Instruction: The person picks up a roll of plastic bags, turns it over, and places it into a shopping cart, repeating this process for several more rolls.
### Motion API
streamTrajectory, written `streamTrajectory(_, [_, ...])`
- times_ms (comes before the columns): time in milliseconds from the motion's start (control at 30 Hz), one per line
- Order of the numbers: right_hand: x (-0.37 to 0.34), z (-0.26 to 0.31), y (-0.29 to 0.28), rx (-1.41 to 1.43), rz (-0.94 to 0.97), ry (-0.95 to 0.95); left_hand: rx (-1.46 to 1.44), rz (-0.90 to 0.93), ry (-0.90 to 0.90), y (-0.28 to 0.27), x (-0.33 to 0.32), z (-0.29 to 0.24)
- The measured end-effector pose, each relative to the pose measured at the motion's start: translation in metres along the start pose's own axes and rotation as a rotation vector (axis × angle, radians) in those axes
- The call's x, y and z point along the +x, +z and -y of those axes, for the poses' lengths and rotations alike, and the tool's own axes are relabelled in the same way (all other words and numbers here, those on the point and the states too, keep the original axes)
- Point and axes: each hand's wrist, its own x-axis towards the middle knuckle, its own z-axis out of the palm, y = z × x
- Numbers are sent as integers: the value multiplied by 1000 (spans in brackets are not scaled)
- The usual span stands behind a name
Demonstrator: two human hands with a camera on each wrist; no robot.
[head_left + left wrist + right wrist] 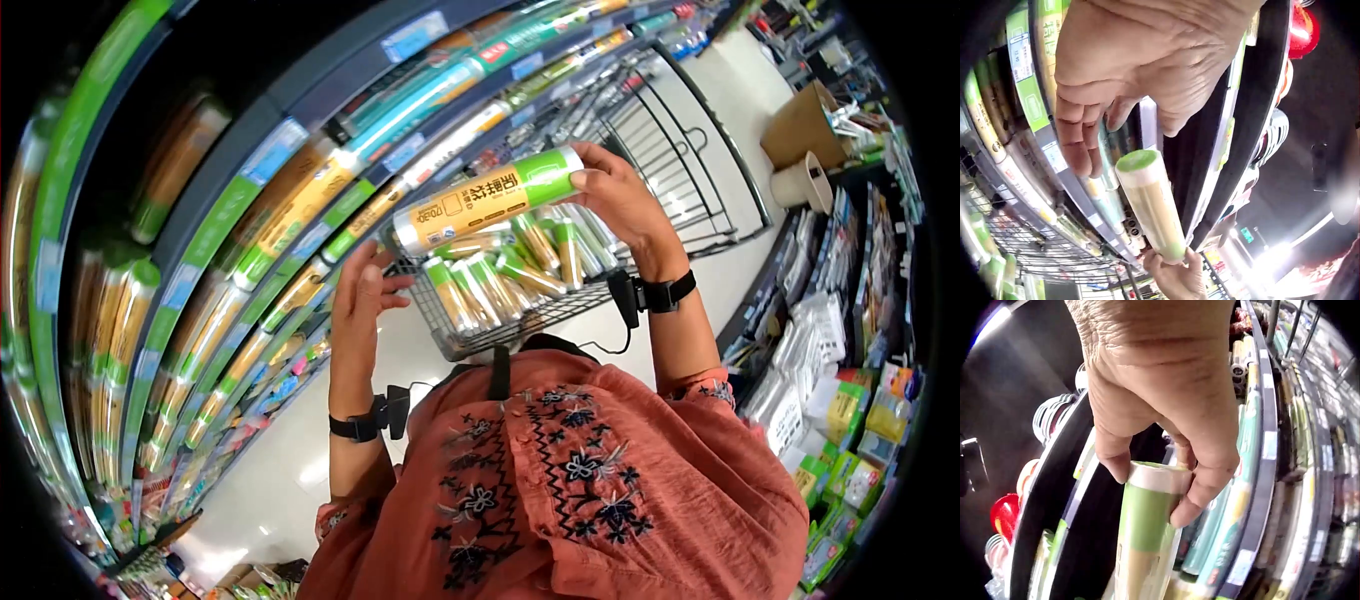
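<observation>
My right hand (622, 200) pinches one end of a roll of food storage bags (487, 199), thumb on one side and fingers on the other. The roll is wrapped in yellow and green with dark lettering, and lies almost level over the shopping cart (460, 345) in the head view. In the right wrist view, fingertips (1186, 512) press the pale band by the roll's green end. Just short of the roll's far end is my left hand (360, 300), its fingers loosely bent around nothing. The left wrist view shows a gap between this hand (1147, 69) and the roll (1155, 209).
Several similar green-and-yellow rolls (480, 290) lie in the wire cart. Tall shelves (300, 235) packed with rolls and boxes curve along the left, with price tags (272, 150) on their edges. Packaged goods (850, 400) fill the right side; a cardboard box (800, 125) stands farther back.
</observation>
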Motion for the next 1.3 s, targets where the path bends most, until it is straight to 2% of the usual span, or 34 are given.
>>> streamTrajectory(100, [12,2,41,75,104,-20,-175,35,164,-12,-10,-24])
streamTrajectory(267, [23,2,99,88,218,-11,-74,-57,256,-40,-26,-44])
streamTrajectory(333, [22,5,119,48,225,-3,-50,-133,310,-55,-31,-44])
streamTrajectory(500, [16,21,162,-77,435,57,-155,-359,396,-83,-40,-62])
streamTrajectory(600, [17,17,179,-72,422,91,-250,-271,433,-101,-42,-76])
streamTrajectory(867, [27,10,205,-20,489,133,-320,-272,485,-116,-45,-86])
streamTrajectory(967, [27,0,209,49,453,206,-335,-295,477,-114,-44,-87])
streamTrajectory(1067, [28,-9,210,195,517,286,-377,-282,464,-115,-43,-86])
streamTrajectory(1167, [26,-21,215,304,558,331,-352,-200,422,-115,-40,-80])
streamTrajectory(1300, [24,-37,229,385,639,371,-142,-174,390,-94,-33,-71])
